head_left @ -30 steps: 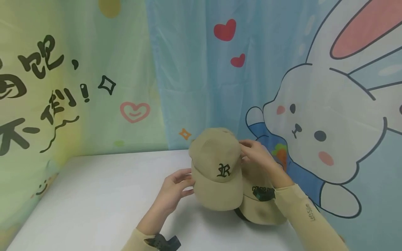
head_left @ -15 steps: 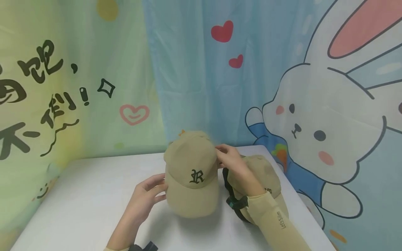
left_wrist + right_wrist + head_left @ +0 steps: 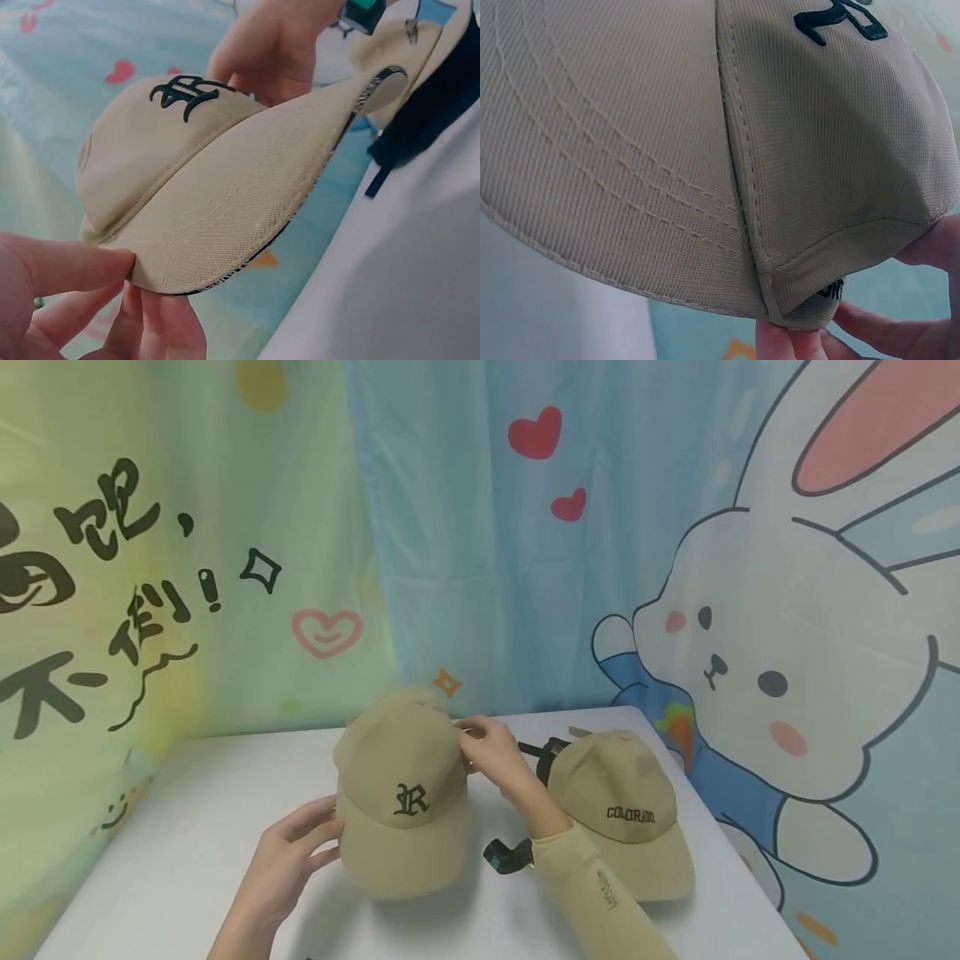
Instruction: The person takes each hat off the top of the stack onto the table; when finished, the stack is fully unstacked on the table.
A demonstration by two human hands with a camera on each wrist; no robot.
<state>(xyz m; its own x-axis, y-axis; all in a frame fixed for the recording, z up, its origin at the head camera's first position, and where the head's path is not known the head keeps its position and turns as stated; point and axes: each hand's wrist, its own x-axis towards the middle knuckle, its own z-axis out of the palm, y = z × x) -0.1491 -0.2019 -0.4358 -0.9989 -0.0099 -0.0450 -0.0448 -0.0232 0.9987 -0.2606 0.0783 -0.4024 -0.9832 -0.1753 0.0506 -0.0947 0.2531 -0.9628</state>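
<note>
A beige baseball cap (image 3: 405, 793) with a dark embroidered R is held up between both hands, its brim toward me. My left hand (image 3: 296, 852) pinches the brim's left edge between thumb and fingers, seen closely in the left wrist view on the brim (image 3: 225, 210). My right hand (image 3: 498, 756) grips the crown's lower rim on the right side; the right wrist view shows its fingers (image 3: 900, 330) under the cap edge. To the right, a second beige cap (image 3: 622, 793) marked COLORADO rests on the white table, partly behind the right forearm.
The white table (image 3: 225, 810) stretches to a printed curtain (image 3: 480, 543) at the back, with a large cartoon rabbit (image 3: 787, 677) on the right. A black strap (image 3: 546, 760) shows at the left side of the COLORADO cap. A dark wrist device (image 3: 510, 857) sits on the right wrist.
Both hands have carried the R cap leftward, away from the COLORADO cap it overlapped. The COLORADO cap is now mostly uncovered and has stayed on the table's right side.
</note>
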